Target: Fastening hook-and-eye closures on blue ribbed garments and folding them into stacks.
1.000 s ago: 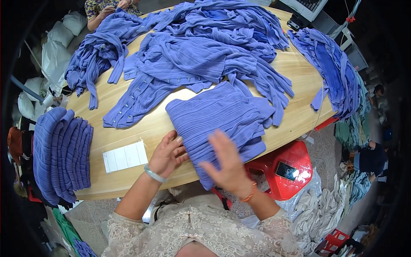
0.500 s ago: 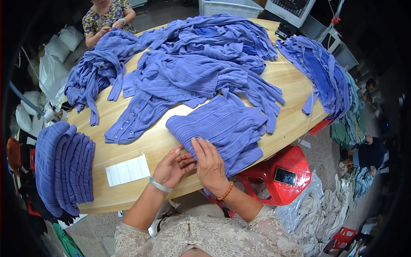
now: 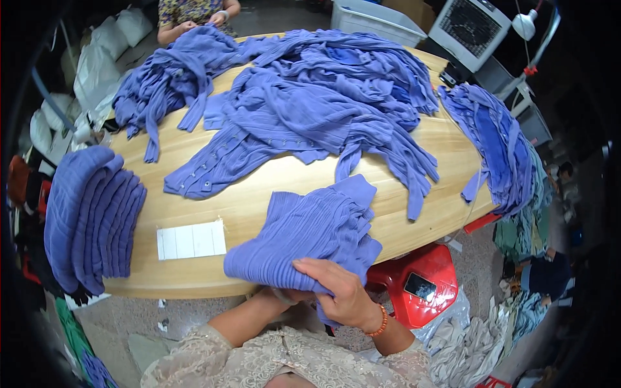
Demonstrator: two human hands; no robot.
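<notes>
Head view: right hand [image 3: 341, 294], fingers closed on folded purple garment [image 3: 304, 229], which overhangs tabletop [image 3: 187, 282] at near edge. Left hand [image 3: 291, 296] partly beneath, its grip hidden. Far: pale tub [image 3: 375, 24], contents unclear. Far left: white sacks [image 3: 108, 40], contents hidden.

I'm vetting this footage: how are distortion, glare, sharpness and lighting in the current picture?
Head view: the table looks bowed along its edge, picture corners go black; same head view: red stool shows pale glare, folded purple garment and right hand look fairly sharp, far right is dim.
</notes>
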